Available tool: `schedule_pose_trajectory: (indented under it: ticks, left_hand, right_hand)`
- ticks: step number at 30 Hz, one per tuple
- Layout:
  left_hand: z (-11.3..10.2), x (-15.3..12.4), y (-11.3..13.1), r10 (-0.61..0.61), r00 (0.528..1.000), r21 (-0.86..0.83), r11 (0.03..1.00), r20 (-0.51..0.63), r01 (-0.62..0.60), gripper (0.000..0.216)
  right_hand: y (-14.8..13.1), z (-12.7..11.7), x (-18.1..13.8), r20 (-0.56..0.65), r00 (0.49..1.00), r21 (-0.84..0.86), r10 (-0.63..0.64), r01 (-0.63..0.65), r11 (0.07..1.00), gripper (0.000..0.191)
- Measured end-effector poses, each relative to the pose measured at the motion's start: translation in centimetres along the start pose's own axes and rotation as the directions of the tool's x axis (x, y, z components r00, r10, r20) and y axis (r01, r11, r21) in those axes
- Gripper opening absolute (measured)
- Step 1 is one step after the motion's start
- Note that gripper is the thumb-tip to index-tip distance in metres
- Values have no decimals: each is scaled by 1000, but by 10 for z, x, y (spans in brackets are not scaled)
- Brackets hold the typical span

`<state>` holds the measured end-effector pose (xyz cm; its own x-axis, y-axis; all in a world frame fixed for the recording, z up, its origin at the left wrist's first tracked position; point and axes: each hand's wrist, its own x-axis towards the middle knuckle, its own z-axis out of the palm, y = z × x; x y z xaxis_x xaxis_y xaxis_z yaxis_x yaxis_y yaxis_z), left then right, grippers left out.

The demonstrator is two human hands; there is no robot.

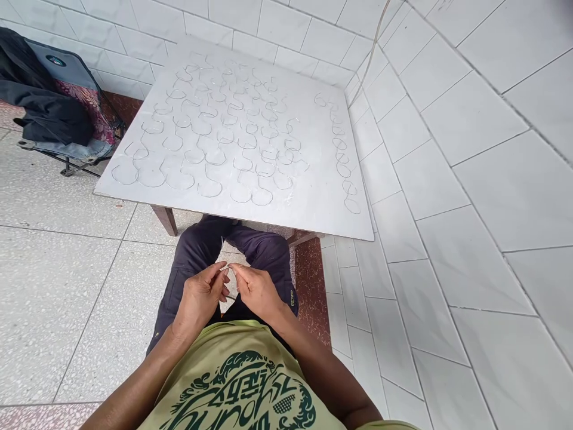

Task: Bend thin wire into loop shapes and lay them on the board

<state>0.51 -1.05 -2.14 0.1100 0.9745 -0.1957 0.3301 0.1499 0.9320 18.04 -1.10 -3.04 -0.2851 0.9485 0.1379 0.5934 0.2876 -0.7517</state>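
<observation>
Green printed T-shirt point(237, 382) lowermost, left hand point(201, 295) and right hand point(257, 292) pinch a thin strand point(227, 273) between fingertips; curled clear loops point(215, 143) cover the white worktop point(313, 203) at twelve o'clock.

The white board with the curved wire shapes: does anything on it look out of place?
One thing stands out: a single line of curved wire shapes runs down the right side of the white board. It sits apart from the main cluster, which fills the rest of the board.

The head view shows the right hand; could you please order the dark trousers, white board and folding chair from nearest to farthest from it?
Right hand:
1. Dark trousers, beneath
2. White board, ahead
3. Folding chair, far left
</observation>
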Motion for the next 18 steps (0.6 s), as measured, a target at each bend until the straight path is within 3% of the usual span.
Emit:
schedule_pose_trajectory:
  ticks: [5, 8, 10, 13, 15, 18]
  left_hand:
    - [-4, -1, -5, 129, 991, 125, 983, 29, -132, 34]
    - [-7, -3, -5, 101, 986, 66, 992, 134, -110, 34]
    - [-10, -5, -2, 38, 968, -12, 999, 248, -36, 35]
    - [-15, -6, 10, -59, 907, -125, 985, 418, 122, 37]
    - [-19, -6, 20, -98, 861, -181, 960, 499, 214, 40]
    - [-24, -6, 29, -123, 820, -224, 929, 559, 293, 43]
  right_hand:
    - [-3, -7, 2, 101, 995, 35, -2, -2, 999, 28]
    - [2, -18, 9, 100, 992, 194, 80, -98, 976, 25]
    - [8, -24, 15, 157, 976, 427, 154, -208, 880, 32]
    - [15, -31, 25, 318, 940, 720, 121, -322, 615, 37]
    - [17, -31, 28, 354, 932, 794, 79, -344, 502, 36]
    - [15, -26, 30, 335, 939, 839, 76, -334, 430, 35]
